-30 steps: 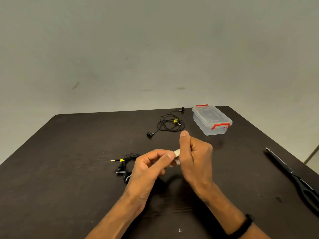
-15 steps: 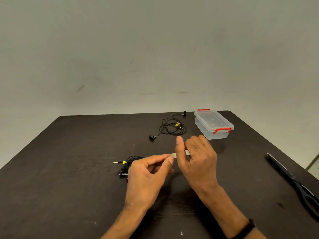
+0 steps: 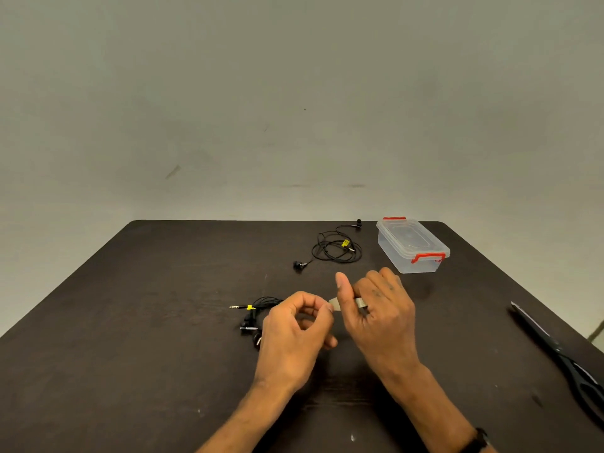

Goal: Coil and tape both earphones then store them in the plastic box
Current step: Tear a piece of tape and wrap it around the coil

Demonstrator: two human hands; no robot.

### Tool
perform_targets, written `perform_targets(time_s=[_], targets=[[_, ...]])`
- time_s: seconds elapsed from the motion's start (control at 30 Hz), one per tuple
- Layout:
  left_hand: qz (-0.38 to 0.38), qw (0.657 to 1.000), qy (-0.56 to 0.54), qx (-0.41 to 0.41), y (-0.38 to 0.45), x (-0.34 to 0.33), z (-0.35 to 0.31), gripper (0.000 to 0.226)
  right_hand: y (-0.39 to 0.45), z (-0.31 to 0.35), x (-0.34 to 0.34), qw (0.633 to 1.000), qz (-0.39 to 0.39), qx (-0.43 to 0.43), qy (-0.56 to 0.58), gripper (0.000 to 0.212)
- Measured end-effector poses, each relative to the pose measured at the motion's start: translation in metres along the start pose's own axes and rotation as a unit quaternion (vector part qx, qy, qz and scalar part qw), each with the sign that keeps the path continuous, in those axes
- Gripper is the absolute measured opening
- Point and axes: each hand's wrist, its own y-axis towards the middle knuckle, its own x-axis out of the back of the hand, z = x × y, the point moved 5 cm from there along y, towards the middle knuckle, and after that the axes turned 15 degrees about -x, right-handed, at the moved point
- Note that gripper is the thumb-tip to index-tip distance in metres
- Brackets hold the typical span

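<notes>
On the dark bench (image 3: pixel 163 322), furthest left of the things, lies a bunched black earphone (image 3: pixel 253 317) with a yellow tag near its plug, which points left. Its buds and cable sit just beside the left hand (image 3: pixel 294 338), partly hidden behind it. That hand hovers above the bench with its fingers curled, the thumb and forefinger pinching one end of a short strip of pale tape (image 3: pixel 335 303). The strip runs rightward into the right hand (image 3: pixel 379 315), whose thumb stands upright in front of it; the tape shows again between that hand's fingers, which are curled round it. Whether a roll sits inside the right hand cannot be told. A dark band circles the right wrist.

Farther back, right of centre, a second black earphone (image 3: pixel 336 248) lies in a loose coil, one bud trailing out to the left and the other toward the far edge, untaped. Just beside it to the right stands the clear plastic box (image 3: pixel 411 246), lid on, with red clasps at both ends. At the right edge of the bench lie black-handled scissors (image 3: pixel 562 358), well apart from the hands.
</notes>
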Motion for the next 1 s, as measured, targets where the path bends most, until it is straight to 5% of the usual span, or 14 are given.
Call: perform_targets(time_s=[0.17,0.3,0.5,0.7,0.9,1.0], targets=[[0.026,0.997,0.067,-0.042,-0.001,0.002,-0.008,0.013,0.003,-0.008,0.007,0.991,0.114,-0.038,0.064,0.043],[0.043,0.995,0.080,-0.051,-0.001,0.000,-0.001,0.010,-0.006,-0.035,0.038,0.953,0.284,-0.067,0.079,0.041],[0.105,0.986,0.090,-0.088,-0.008,-0.014,-0.005,0.014,-0.007,-0.078,0.108,0.899,0.430,-0.083,0.027,0.021],[0.180,0.969,0.097,-0.136,-0.016,-0.052,-0.019,0.014,0.001,-0.124,0.168,0.852,0.497,-0.143,-0.082,0.041],[0.261,0.942,0.121,-0.171,-0.022,-0.112,-0.022,0.014,0.001,-0.160,0.211,0.833,0.487,-0.209,-0.161,0.051],[0.275,0.931,0.155,-0.185,-0.020,-0.121,-0.017,0.011,-0.003,-0.163,0.226,0.852,0.423,-0.264,-0.161,0.045]])
